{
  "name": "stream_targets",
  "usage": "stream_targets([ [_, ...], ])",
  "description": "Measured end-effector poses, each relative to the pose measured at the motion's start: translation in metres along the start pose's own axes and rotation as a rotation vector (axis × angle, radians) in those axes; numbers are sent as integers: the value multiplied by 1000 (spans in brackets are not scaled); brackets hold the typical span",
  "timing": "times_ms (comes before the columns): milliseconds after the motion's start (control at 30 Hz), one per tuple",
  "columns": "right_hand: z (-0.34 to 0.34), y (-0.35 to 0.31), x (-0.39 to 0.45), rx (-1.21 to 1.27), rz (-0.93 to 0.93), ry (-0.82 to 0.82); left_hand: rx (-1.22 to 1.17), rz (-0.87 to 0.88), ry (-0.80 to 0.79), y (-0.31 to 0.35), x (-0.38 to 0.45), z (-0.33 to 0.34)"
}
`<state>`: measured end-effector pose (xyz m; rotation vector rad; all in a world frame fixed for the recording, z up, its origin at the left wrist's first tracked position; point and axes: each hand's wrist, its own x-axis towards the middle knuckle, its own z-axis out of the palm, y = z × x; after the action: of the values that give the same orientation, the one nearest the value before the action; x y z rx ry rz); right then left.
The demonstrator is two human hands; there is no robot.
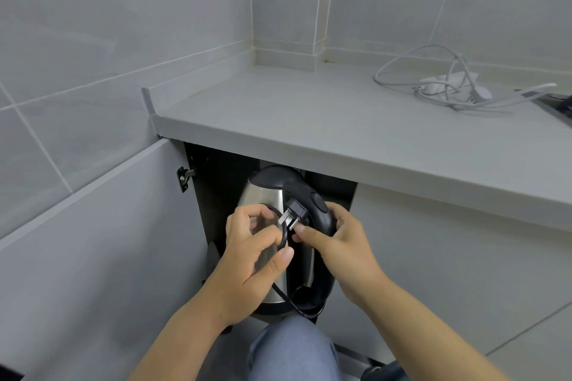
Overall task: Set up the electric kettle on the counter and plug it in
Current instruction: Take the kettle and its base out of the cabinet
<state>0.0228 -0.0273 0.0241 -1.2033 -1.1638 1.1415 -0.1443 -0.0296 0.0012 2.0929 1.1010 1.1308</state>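
Stainless-steel electric kettle [272, 254] held below the counter [325, 133], in front of the open cabinet [216, 182]. Left hand [250, 254] pinches the black power cord [283, 238] just behind the plug [294, 213]; right hand [343, 244] grips the kettle handle [322, 210]. White power strip [448, 83] lies far right on the counter.

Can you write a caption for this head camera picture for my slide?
Left hand pinches the black cord, right hand grips the kettle handle below the counter.
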Motion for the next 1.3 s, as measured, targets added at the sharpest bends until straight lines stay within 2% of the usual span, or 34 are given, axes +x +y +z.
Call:
stream_targets([
  [200,-3,-11,-15,127,40,3,-61,22,-11,16,-1,-6],
  [533,-5,-28,-47,14,3,46,-24,40,-41,35,-19,-14],
  [700,-12,-47,-67,163,42,78,-29,31,-11,48,-31,-15],
  [800,-15,-57,-78,168,37,93,-20,44,-14,58,-36,-14],
  [1167,-15,-78,-109,153,28,171,37,181,-96,102,-47,5],
  [1300,-19,-86,-117,139,42,142,123,245,-127,111,-44,5],
])
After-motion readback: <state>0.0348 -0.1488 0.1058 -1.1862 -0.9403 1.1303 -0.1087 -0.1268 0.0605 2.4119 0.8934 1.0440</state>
